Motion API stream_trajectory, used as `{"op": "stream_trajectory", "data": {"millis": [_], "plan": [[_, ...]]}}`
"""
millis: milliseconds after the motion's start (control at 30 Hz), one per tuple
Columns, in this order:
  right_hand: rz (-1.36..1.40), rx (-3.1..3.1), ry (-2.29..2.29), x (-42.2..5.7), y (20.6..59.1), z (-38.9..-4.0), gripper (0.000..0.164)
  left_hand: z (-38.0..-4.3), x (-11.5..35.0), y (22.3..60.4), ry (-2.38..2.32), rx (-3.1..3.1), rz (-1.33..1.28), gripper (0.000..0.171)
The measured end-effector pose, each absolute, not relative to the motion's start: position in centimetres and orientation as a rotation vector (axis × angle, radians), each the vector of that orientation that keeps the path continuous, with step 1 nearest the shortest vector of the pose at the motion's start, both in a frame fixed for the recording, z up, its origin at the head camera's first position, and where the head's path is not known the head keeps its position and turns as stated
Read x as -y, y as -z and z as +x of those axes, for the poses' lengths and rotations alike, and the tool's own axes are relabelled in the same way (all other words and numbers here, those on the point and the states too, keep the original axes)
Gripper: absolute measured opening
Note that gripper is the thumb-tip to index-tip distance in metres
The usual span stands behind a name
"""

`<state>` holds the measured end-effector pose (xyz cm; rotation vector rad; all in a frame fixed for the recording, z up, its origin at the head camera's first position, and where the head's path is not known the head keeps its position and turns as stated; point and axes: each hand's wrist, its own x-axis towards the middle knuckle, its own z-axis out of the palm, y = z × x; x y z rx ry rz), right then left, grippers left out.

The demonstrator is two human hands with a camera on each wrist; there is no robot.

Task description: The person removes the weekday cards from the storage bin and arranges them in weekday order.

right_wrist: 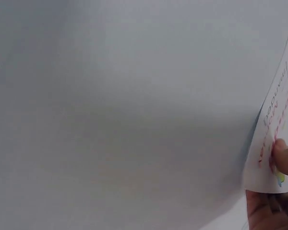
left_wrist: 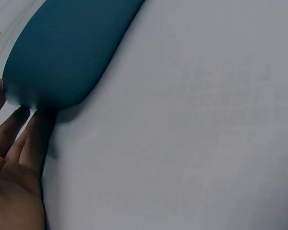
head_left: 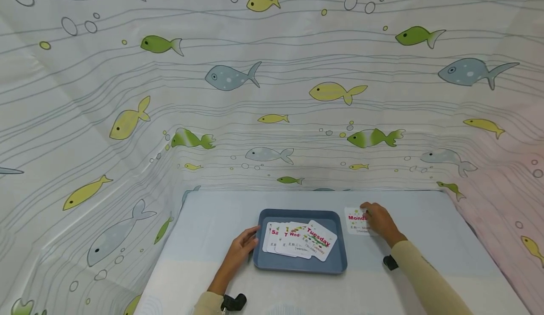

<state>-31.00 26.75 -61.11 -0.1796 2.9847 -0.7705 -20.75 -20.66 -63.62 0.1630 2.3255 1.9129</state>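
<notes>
On the right of the table, my right hand (head_left: 382,223) pinches a white card (head_left: 356,220) printed with red "Monday". In the right wrist view the thumb (right_wrist: 285,158) lies on the printed face of this card (right_wrist: 273,124), with fingers beneath its edge. My left hand (head_left: 239,251) touches the left edge of a blue-grey tray (head_left: 301,267). Seen from the left wrist, its fairly straight fingers (left_wrist: 33,139) meet the tray wall (left_wrist: 62,62). Several overlapping weekday cards (head_left: 293,242) lie fanned in the tray, "Tuesday" (head_left: 318,239) on top at the right.
The tray stands in the middle of a pale blue and white table (head_left: 204,216). Behind and beside the table hangs a fish-patterned curtain (head_left: 297,131). A black wrist device (head_left: 233,302) shows at the left sleeve, another (head_left: 390,262) at the right.
</notes>
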Motion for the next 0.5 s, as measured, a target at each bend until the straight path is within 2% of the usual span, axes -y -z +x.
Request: {"op": "stream_trajectory", "data": {"millis": [367, 500], "plan": [[-0.075, -2.936, 0.621, -27.11, 60.95, -30.69, 0.04, -20.71, 20.51, 63.55, -1.924, -2.318, 0.143, 0.046], [-0.075, -2.931, 0.578, -27.06, 60.96, -30.81, 0.052, -20.79, 20.56, 63.42, -1.944, -2.306, 0.109, 0.044]]}}
